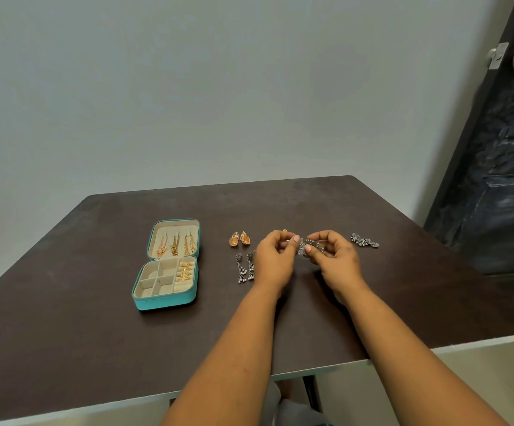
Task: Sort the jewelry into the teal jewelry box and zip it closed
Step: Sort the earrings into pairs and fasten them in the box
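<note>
The open teal zip-around jewelry box (166, 265) lay on the dark brown table (96, 333), its long axis running away from the person, lid at the far end. To its right, the left hand (272, 262) and right hand (335, 262) together pinched a silver filigree earring (306, 248), its details hard to make out. The left hand partly hid the silver dangling earrings (245, 267).

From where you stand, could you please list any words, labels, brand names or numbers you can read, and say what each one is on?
None: no readable text shows anywhere.
The teal jewelry box has no visible logo or label.
The table, wall and door bear no writing.
</note>
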